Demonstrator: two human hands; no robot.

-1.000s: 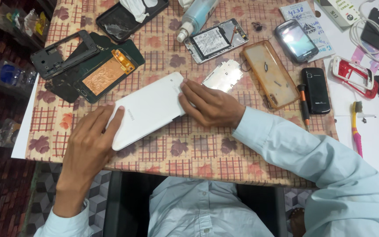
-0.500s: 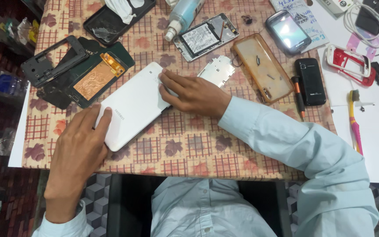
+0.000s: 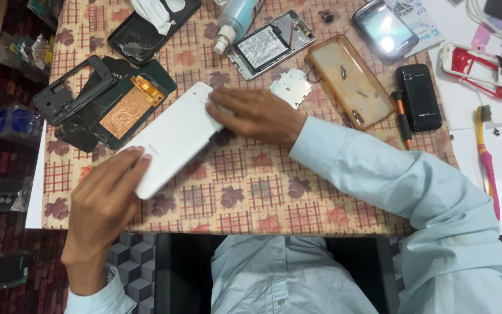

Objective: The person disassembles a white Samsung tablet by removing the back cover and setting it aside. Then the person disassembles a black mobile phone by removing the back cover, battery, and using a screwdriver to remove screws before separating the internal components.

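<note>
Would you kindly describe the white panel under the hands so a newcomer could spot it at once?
On the checked floral cloth, look at the middle, where both hands meet. The white panel lies slanted there, the left hand at its lower end and the right hand on its upper end. It is the only plain white slab; its neighbours are dark frames or metal parts.
</note>
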